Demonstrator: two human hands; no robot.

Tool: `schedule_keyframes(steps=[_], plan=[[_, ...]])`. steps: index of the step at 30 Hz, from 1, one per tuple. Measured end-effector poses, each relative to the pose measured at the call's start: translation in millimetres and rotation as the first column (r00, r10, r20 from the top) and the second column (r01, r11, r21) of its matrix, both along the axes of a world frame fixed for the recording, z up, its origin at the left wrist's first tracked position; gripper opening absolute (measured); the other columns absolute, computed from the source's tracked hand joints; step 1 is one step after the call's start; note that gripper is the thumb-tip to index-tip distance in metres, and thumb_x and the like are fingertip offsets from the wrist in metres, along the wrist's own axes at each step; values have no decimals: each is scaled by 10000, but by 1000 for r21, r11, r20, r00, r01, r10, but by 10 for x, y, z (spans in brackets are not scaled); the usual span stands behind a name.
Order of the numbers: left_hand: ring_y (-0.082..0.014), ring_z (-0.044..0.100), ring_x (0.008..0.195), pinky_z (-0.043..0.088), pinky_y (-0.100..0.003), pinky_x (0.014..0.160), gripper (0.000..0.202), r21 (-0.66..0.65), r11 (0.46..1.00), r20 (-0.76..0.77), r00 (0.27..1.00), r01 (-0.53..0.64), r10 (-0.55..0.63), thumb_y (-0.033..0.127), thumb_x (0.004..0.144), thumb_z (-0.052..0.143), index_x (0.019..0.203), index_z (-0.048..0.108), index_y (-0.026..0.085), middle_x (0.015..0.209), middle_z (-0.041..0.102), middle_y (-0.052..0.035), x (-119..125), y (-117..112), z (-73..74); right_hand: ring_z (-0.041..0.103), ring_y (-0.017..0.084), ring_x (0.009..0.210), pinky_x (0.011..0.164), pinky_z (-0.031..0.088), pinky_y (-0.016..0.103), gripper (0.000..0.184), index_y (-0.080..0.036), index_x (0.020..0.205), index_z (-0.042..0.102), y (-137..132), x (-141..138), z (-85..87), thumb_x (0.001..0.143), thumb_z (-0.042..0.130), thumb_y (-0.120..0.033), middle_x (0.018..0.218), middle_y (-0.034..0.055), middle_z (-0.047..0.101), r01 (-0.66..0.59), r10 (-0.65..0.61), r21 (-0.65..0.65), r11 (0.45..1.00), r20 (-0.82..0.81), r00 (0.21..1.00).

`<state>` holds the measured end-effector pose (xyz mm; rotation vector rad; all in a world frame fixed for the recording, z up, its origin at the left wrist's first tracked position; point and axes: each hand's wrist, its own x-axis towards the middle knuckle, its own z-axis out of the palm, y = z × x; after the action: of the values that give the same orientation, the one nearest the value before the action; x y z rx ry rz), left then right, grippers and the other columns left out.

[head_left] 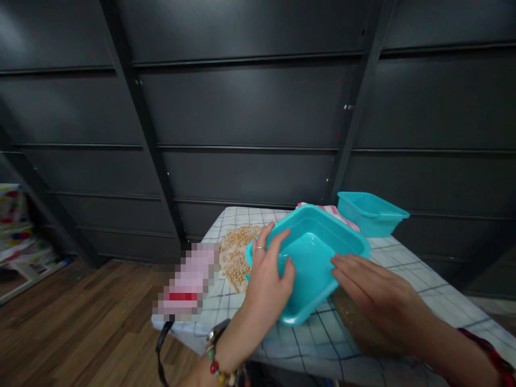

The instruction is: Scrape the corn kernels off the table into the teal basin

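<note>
A turquoise plastic tub [308, 263] sits at an angle in front of me, its inside bare apart from glossy highlights. My left hand [270, 269] is over its left side, thumb and fingers apart and slightly curved; a ring and a beaded bracelet show on it. Along the tub's right rim, my right hand [371, 282] has its fingers stretched out together, tips just over the edge. Whether either hand presses on the tub, I cannot tell. Left of the tub, a pile of yellowish, corn-like kernels [236, 252] spreads over the checked tablecloth [298, 344], partly hidden by the tub.
A second turquoise tub [373, 215] stands at the back right beside a red-and-white striped cloth [349, 220]. A pixelated pink object [189, 282] with a black strap is at the table's left edge. Something brown [352, 322] lies under my right hand. A dark panelled wall [245, 107] rises behind.
</note>
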<state>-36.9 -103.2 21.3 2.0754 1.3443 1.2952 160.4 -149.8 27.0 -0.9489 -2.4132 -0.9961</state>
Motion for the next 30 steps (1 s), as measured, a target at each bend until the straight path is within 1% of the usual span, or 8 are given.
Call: schedule_keyframes(steps=[3, 6, 11, 14, 18, 23, 27, 30], plan=[[-309, 219, 1375, 229, -577, 1105, 554, 9, 1000, -103, 995, 22, -20, 119, 726, 492, 1252, 455, 287, 1458, 336, -71, 7, -34, -5, 617, 207, 1003, 861, 523, 355, 397, -183, 1033, 624, -56, 110, -88, 790, 347, -36, 1037, 83, 684, -14, 9, -60, 998, -96, 995], [-332, 138, 1395, 173, -616, 1103, 631, -49, 998, -159, 986, 31, -38, 77, 684, 497, 1274, 433, 290, 1484, 301, -70, 16, -11, -24, 640, 167, 947, 810, 538, 287, 361, -201, 1009, 623, -86, 205, -142, 821, 341, -75, 998, 57, 698, -32, 19, -106, 994, -122, 992], [-303, 124, 1401, 206, -557, 1110, 599, -129, 989, -116, 990, 69, -84, 121, 711, 493, 1287, 419, 267, 1514, 236, -94, 4, 18, -54, 616, 151, 1010, 874, 509, 307, 358, -228, 1092, 610, -44, 368, -91, 837, 380, -126, 1080, 56, 676, -22, -16, -263, 964, -143, 990], [-304, 65, 1405, 199, -543, 1110, 610, -181, 980, -96, 991, 77, -95, 186, 744, 494, 1337, 358, 242, 1548, 105, -117, -15, -39, -48, 490, 207, 1195, 996, 409, 421, 423, -252, 1257, 518, 100, 515, 85, 838, 494, -301, 1261, 67, 576, -2, -83, -491, 871, -150, 985], [-319, 15, 1398, 190, -534, 1111, 677, -224, 974, -68, 996, 45, -61, 228, 752, 522, 1383, 278, 214, 1557, -27, -130, -27, -119, -53, 327, 274, 1307, 1039, 318, 478, 594, -161, 1346, 419, 420, 637, 273, 824, 480, -439, 1409, 125, 404, 123, -378, -647, 752, -272, 885], [-317, 18, 1389, 193, -525, 1111, 707, -228, 973, -74, 996, 41, -59, 112, 734, 489, 1396, 262, 210, 1550, -88, -124, -16, -116, -96, 531, 255, 1147, 900, 477, 402, 534, -214, 1327, 449, 695, 606, 187, 815, 468, -363, 1292, 93, 547, 113, -424, -709, 696, -279, 861], [-291, -1, 1384, 206, -522, 1108, 822, -219, 971, -121, 985, 94, -122, -48, 641, 397, 1385, 294, 285, 1554, -63, -47, -36, -121, -78, 525, 249, 1154, 903, 475, 394, 556, -229, 1349, 421, 664, 595, 158, 798, 448, -303, 1304, 74, 539, 84, -423, -728, 680, -296, 856], [-291, 20, 1381, 244, -522, 1088, 833, -157, 980, -145, 979, 122, -145, -54, 649, 371, 1385, 288, 328, 1549, -84, -11, -133, -209, 14, 499, 269, 1180, 925, 454, 433, 591, -220, 1375, 381, 533, 582, 251, 797, 436, -332, 1334, 76, 509, 65, -416, -735, 675, -306, 856]])
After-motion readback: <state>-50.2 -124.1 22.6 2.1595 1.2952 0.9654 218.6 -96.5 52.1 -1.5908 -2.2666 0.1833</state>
